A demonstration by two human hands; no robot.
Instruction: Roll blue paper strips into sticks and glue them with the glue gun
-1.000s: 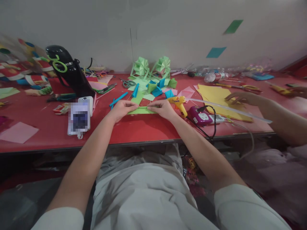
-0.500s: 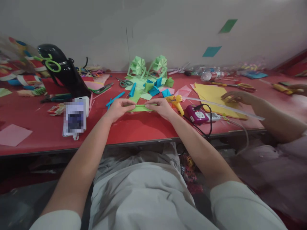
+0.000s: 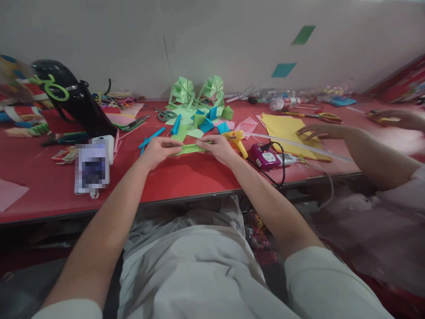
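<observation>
A folded light green paper strip [image 3: 190, 149] lies on the red table [image 3: 186, 177] between my hands. My left hand [image 3: 159, 149] pinches its left end, fingers curled together. Pinching the right end is my right hand [image 3: 216, 148], thumb and fingers pressed on the fold. Just behind lie green and blue folded paper pieces [image 3: 199, 120] and two green paper fan models [image 3: 198, 91]. A yellow glue gun [image 3: 237, 141] lies right beside my right hand.
A purple power strip [image 3: 265, 157] with a black cable sits right of the glue gun. Another person's hand [image 3: 318, 130] rests on yellow paper [image 3: 285, 126]. Scissors [image 3: 165, 115], a blurred phone [image 3: 91, 168], a black bag [image 3: 71, 99] and scraps lie left and behind.
My hands keep pinching the green strip and have folded it narrower. The view has drifted so everything sits a little further left; the other person's second hand now shows at far right.
</observation>
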